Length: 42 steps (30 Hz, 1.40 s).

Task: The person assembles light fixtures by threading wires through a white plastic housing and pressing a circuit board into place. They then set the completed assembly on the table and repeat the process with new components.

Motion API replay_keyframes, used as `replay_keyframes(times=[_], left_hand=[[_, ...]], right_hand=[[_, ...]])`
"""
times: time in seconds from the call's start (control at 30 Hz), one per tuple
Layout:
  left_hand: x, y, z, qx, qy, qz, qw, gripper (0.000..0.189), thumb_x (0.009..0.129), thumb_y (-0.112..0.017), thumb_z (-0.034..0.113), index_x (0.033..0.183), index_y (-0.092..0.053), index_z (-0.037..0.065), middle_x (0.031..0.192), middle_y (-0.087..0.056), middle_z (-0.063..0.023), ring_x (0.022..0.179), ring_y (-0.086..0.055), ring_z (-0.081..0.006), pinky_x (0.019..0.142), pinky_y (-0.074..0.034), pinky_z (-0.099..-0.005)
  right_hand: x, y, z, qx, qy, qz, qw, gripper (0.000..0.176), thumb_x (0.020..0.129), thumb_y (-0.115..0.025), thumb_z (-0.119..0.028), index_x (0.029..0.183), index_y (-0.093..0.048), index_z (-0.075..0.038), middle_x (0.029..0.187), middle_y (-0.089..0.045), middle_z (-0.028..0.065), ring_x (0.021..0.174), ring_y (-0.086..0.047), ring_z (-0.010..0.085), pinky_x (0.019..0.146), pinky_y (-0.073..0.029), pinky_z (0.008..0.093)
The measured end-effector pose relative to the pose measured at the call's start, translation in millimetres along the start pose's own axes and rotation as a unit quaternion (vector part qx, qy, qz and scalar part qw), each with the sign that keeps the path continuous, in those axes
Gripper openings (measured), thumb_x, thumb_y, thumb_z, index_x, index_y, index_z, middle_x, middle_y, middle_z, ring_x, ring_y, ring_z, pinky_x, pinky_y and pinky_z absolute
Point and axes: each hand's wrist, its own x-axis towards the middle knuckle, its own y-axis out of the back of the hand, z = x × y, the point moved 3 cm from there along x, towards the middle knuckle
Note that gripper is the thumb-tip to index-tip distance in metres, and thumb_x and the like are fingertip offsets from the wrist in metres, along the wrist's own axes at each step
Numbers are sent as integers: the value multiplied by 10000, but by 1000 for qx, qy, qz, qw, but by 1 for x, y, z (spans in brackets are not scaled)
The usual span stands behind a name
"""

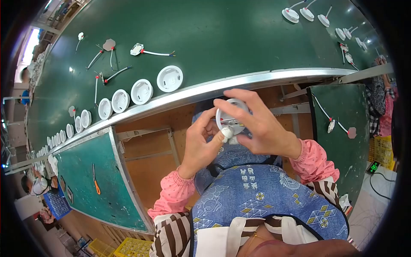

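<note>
My left hand (203, 139) and my right hand (257, 124) hold a round white housing (223, 116) between them, above my lap. Something small and light, with wires, shows inside the housing. The left thumb has a white wrapping on its tip and presses at the lower rim. Fingers of the right hand curve over the top and side of the housing. Closest on the green table are round white housings (170, 79) in a row along its metal edge. Behind them lies a white part with a cable (137, 49).
Orange-handled scissors (96, 185) lie on the lower green board at left. More cabled parts rest on the right board (338, 103) and white discs with cables (290, 16) at the far right. Yellow crates (133, 247) stand below. Other people are at both sides.
</note>
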Motion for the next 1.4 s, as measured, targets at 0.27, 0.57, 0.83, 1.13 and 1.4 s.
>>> replay_keyframes(times=[0.27, 0.57, 0.83, 1.13, 1.4], left_hand=[[-2, -9, -6, -68, -50, 32, 996, 569, 919, -693, -26, 1428, -442, -62, 1272, -587, -123, 1167, -635, -223, 921, -572, -330], [-7, -15, -1, 170, -147, 147, 963, 450, 916, -655, -23, 1352, -547, -57, 1188, -606, -129, 1075, -633, -183, 874, -549, -291], [-8, -11, -13, -13, -47, 166, 985, 345, 956, -619, -28, 1296, -579, -59, 1180, -642, -97, 1045, -644, -145, 882, -539, -280], [-9, -9, -15, -118, -19, 147, 982, 325, 932, -624, -52, 1256, -613, -75, 1129, -684, -101, 1029, -662, -148, 877, -549, -282], [-4, -13, -14, -154, 22, 135, 979, 254, 913, -627, -39, 1162, -673, -57, 988, -705, -68, 879, -663, -114, 791, -551, -255]], right_hand=[[-20, -4, 11, 14, -49, 161, 986, 347, 692, -704, 96, 1021, -672, -9, 869, -617, 131, 738, -632, 280, 631, -508, 357], [-5, -18, 8, 83, -176, 141, 971, 102, 782, -648, 74, 850, -595, 20, 759, -594, 115, 582, -601, 238, 518, -461, 348], [-7, -22, 8, 61, -185, 168, 966, 197, 760, -690, 86, 907, -582, 13, 824, -605, 118, 640, -662, 223, 580, -538, 318], [-5, -26, 2, 28, -151, 129, 980, 249, 807, -613, 48, 1052, -622, 8, 943, -614, 148, 758, -655, 337, 676, -523, 413], [-8, -35, 6, 57, -168, 139, 974, 229, 828, -562, 33, 1046, -626, 8, 915, -643, 167, 770, -662, 356, 682, -522, 415]])
